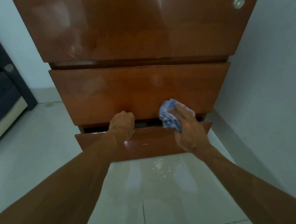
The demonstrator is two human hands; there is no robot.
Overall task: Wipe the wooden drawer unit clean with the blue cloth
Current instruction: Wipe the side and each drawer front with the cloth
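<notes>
Room: pale tiled floor (pixel 42 153) and light walls (pixel 271 69), with dark furniture (pixel 2 96) at the left edge of the frame.
Drawer unit: the wooden drawer unit (pixel 139 34) fills the upper centre; its bottom drawer (pixel 145 143) stands slightly pulled out.
Left hand: my left hand (pixel 122 123) has its fingers curled into the gap below the middle drawer (pixel 125 89), apparently hooked over the bottom drawer's top edge.
Right hand: my right hand (pixel 188 128) lies with fingers fairly flat on the cloth, pressing it.
Cloth: the blue cloth (pixel 168 117) is bunched against the middle drawer's lower right corner, overlapping the gap.
Done: I judge I am partway through, working on the middle front.
Left: whitish smudges (pixel 76 50) show on the upper panel, the bottom front looks unwiped, and crumbs (pixel 159 166) lie on the floor below.
</notes>
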